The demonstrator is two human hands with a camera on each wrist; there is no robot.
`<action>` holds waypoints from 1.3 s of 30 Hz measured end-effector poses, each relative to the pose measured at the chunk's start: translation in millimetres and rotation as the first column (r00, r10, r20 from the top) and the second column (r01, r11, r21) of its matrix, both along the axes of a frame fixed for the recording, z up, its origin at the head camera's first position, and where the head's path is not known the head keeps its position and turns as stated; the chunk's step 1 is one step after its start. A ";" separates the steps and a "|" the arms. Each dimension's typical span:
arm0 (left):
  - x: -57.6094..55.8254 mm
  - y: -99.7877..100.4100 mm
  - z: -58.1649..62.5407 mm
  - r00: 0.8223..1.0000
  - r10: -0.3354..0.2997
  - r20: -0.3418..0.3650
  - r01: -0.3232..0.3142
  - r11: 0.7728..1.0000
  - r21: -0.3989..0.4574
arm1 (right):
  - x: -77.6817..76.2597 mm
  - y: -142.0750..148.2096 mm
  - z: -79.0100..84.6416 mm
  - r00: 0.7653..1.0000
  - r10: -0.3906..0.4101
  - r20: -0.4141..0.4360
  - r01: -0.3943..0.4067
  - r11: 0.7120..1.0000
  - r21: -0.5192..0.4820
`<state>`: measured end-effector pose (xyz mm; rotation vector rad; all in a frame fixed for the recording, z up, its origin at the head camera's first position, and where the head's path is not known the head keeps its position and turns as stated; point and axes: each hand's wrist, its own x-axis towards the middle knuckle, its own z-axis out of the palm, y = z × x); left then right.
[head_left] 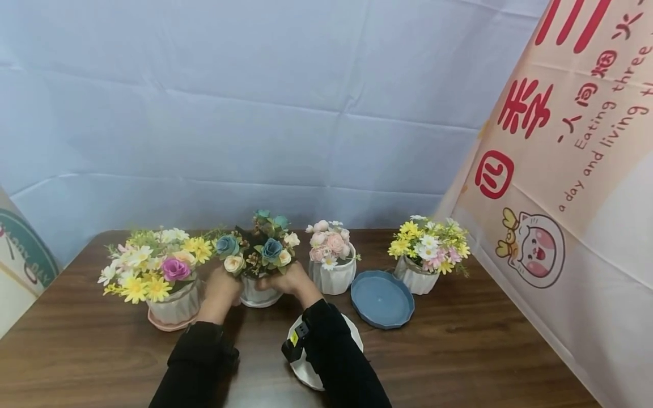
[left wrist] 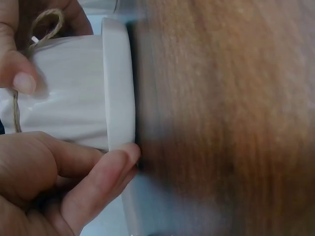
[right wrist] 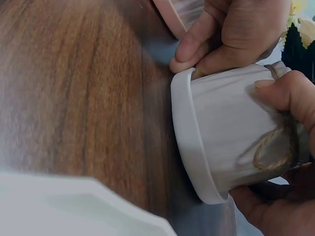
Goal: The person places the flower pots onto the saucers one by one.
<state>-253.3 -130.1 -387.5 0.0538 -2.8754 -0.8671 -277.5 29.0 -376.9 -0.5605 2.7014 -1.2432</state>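
Observation:
A white ridged flowerpot of blue and cream artificial flowers stands in a white saucer at the table's back half. My left hand pinches the saucer's rim between thumb and finger, low on the pot's left side. On the other side my right hand grips the pot, its thumb on the front wall and fingers around the side, as the right wrist view shows. A twine bow is tied around the pot. Blooms hide the pot's top in the head view.
Left, a flowerpot sits on a pink saucer. To the right are a pot of pink flowers, a blue saucer and a pot of yellow flowers. Beneath my right forearm lies a white saucer.

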 end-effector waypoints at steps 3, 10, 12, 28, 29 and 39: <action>-0.5 -0.7 -0.2 1.000 -0.019 -0.004 0.019 0.999 -0.033 | 0.8 0.6 -1.5 1.000 -0.009 0.003 0.009 1.000 -0.001; -2.4 -2.7 -3.5 1.000 -0.031 -0.007 0.030 0.997 -0.068 | 5.6 2.5 -5.9 0.999 -0.050 0.006 0.050 0.997 -0.064; -2.6 -3.0 -4.1 1.000 -0.029 -0.011 0.028 0.998 -0.058 | 6.1 2.6 -5.9 0.999 -0.050 0.004 0.050 0.996 -0.072; -4.9 -1.4 -6.1 1.000 -0.011 -0.022 0.010 0.998 -0.056 | 1.0 0.9 -10.6 0.998 -0.062 0.002 0.062 0.991 -0.118; -4.8 -1.0 -5.5 1.000 -0.013 -0.028 0.011 0.998 -0.065 | 0.6 0.7 -11.1 0.998 -0.065 0.009 0.066 0.989 -0.133; -4.2 1.2 -6.0 0.998 -0.019 -0.055 0.015 0.998 -0.069 | 1.6 0.8 -12.6 0.997 -0.073 0.024 0.076 0.981 -0.177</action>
